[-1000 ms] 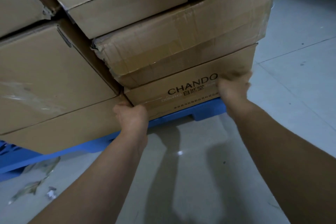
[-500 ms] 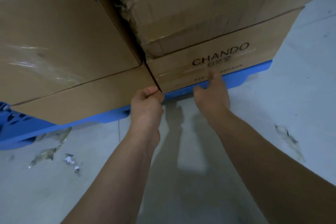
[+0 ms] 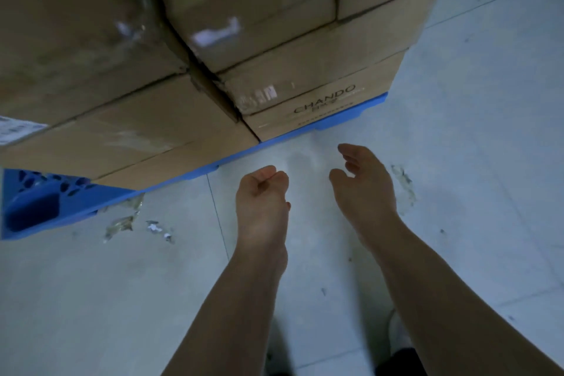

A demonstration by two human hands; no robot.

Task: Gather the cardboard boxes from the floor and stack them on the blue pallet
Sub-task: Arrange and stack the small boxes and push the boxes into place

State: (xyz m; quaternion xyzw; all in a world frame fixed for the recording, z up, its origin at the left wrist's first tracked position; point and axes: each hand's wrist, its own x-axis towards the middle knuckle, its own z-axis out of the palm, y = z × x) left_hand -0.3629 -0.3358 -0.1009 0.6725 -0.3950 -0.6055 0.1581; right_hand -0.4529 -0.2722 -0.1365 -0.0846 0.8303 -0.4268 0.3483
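Grey tiled floor [image 3: 457, 162] is filling the lower view, with both hands hovering over it and touching nothing.

- Empty left hand [image 3: 262, 201] is curling into a fist, thumb against fingers.
- Empty right hand [image 3: 363, 183] is hanging loose, fingers relaxed and slightly bent.
- Edge of the blue pallet [image 3: 36, 207] is running just beyond the fingertips. Its end is sticking out well to the left of the left hand.
- Stacked cardboard boxes [image 3: 128, 131] are sitting on it several layers high and running out of view.
- Bottom-layer CHANDO box [image 3: 323, 107] is sitting just ahead of the right hand.
- Dark gap between the two columns is showing straight ahead of the left hand, and the box corners there are looking crushed.
- Torn tape scraps [image 3: 122, 220] are lying left of the left hand, with more right of the right hand.
- No loose box is showing on the floor.

Reading this as between boxes: hands free, next pickup pending.

Doing it well:
- Looking off-view for the next floor box.
- Gripping it low at opposite corners with both hands.
- Setting it on a flat top, not over the crushed corners.
- Pushing it tight to its neighbour so the gap isn't growing.
- Going easy on the left column, which appears to be overhanging the pallet edge.
- Watching footing around the scraps.
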